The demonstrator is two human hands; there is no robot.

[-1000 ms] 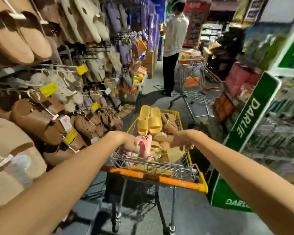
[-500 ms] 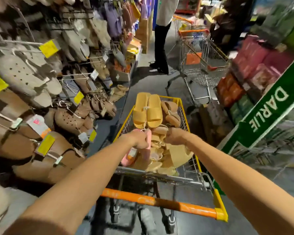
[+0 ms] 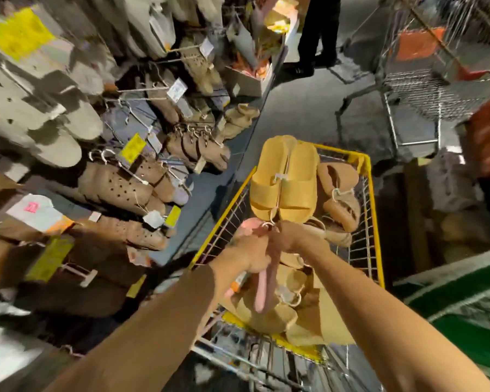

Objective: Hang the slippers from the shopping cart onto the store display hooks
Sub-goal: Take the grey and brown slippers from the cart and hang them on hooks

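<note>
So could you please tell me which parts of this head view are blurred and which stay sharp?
Head view: the display rack at left is smeared by motion blur, worst toward the edges; the yellow slippers in the cart stay fairly sharp; the hands on the pink slipper are slightly soft; wide-angle distortion bends the aisle.

Grey shop floor (image 3: 300,108), second wire trolley (image 3: 425,89) beyond, dim aisle
</note>
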